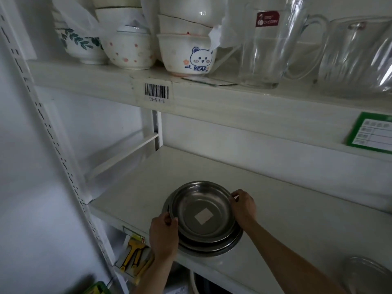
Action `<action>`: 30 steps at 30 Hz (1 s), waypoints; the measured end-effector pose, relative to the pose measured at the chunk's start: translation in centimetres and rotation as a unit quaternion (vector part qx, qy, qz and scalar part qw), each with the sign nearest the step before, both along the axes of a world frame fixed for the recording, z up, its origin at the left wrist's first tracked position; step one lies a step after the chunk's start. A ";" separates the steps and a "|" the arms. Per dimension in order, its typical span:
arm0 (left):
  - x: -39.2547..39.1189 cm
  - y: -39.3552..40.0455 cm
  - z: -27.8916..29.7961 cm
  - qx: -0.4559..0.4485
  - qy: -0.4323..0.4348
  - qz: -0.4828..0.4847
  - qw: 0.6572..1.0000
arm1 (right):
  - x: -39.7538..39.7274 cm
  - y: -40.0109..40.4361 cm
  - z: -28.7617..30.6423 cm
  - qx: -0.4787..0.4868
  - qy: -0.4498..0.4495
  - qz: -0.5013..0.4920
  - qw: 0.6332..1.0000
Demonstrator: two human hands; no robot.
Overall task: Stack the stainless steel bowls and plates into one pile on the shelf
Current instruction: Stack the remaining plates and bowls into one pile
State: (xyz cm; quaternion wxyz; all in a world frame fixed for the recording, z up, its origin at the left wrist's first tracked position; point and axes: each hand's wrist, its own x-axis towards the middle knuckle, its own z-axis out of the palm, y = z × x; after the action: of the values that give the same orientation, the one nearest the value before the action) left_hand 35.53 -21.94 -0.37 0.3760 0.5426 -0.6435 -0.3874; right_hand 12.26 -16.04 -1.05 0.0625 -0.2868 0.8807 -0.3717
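Observation:
A pile of stainless steel bowls and plates (203, 217) sits near the front edge of the white middle shelf (275, 209). The top bowl has a square pale sticker in its bottom. Wider rims of the dishes below show under it at the front and left. My left hand (163, 236) grips the pile's left rim, thumb over the edge. My right hand (244, 206) holds the right rim with fingers curled over it. Both forearms reach in from the bottom of the view.
The upper shelf carries ceramic bowls (186, 54), a glass jug (267, 43) and glass bowls (358, 58). A clear glass dish (367, 274) sits at the middle shelf's front right. Yellow tools (135, 257) lie below. A slotted upright post (55, 149) stands left.

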 end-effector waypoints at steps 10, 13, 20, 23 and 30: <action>0.6 -2.6 -1.3 -0.009 -0.146 -0.026 0.989 | 0.1 -0.4 -0.4 0.057 0.086 0.007 0.995; 0.7 -3.1 -1.3 -0.017 -0.183 -0.039 0.982 | 0.0 -0.5 -0.5 0.069 0.105 0.011 0.992; 0.4 -3.3 -1.6 -0.028 -0.211 -0.066 0.975 | -0.1 -0.8 -0.7 0.088 0.110 0.014 0.990; 0.4 -3.7 -1.8 -0.016 -0.197 -0.074 0.977 | -0.2 -0.6 -0.9 0.091 0.103 0.015 0.990; 0.3 -5.0 -2.9 0.088 -0.054 -0.023 0.994 | -0.5 -0.3 -1.5 0.035 -0.064 -0.075 0.994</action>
State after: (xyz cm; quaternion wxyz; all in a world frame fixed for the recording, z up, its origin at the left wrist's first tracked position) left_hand 35.84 -26.96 -3.23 0.2820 0.5788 -0.6387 -0.4213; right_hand 11.73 -16.37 -2.53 0.1007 -0.1930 0.9064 -0.3621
